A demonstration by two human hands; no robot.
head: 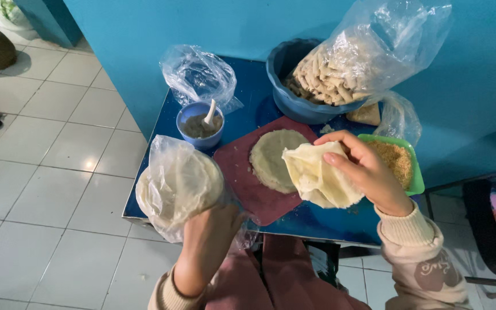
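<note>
My left hand (208, 238) holds up a clear plastic bag with a stack of round pale wrappers (178, 183), over the table's near left corner. My right hand (368, 169) pinches one limp pale wrapper (317, 175) and holds it above the dark red mat (242, 183). Another round wrapper (270, 158) lies flat on that mat, just left of the one in my hand.
A small blue table (248, 86) bears a blue cup of dark filling with a white spoon (201, 123), a blue bowl (285, 86) with a bag of rolled pieces (340, 69), a green tray of crumbs (400, 161) and an empty plastic bag (196, 74). White floor tiles (47, 172) lie left.
</note>
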